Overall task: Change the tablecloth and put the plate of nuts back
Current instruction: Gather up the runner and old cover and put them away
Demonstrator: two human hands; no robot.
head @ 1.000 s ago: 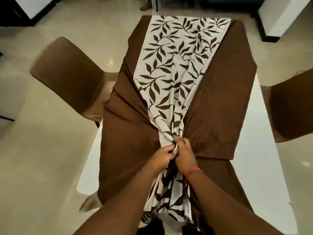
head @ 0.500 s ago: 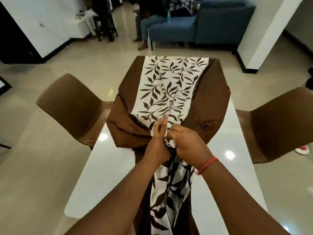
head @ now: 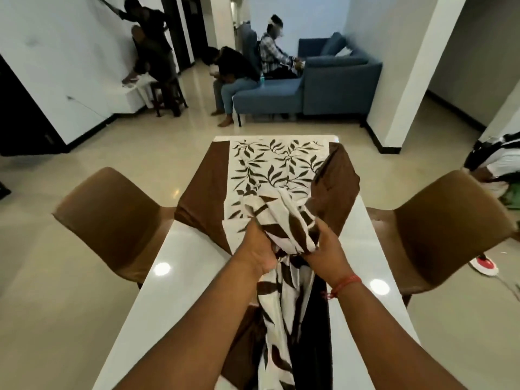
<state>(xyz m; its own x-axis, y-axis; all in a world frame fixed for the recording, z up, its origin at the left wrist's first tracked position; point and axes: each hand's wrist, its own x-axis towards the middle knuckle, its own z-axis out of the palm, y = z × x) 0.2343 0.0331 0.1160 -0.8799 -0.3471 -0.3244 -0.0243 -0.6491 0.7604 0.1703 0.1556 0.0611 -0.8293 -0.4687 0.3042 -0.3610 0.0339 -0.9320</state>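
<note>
A brown tablecloth with a white, leaf-printed middle strip (head: 278,167) covers only the far end of the glossy white table (head: 180,280). Its near part is gathered into a bunch above the table's middle. My left hand (head: 257,249) grips the bunch from the left. My right hand (head: 323,246), with a red thread at the wrist, holds it from the right. A tail of the cloth hangs down between my forearms toward me. No plate of nuts is in view.
A brown chair (head: 112,218) stands at the table's left side and another brown chair (head: 447,229) at its right. Beyond the table are a blue sofa (head: 318,88) with seated people, a white pillar (head: 405,68), and a person by the left wall.
The cloth has been pulled up the table and bunched further, baring more white tabletop on both sides. My hands moved forward and apart. The view tilted up to show the room.
</note>
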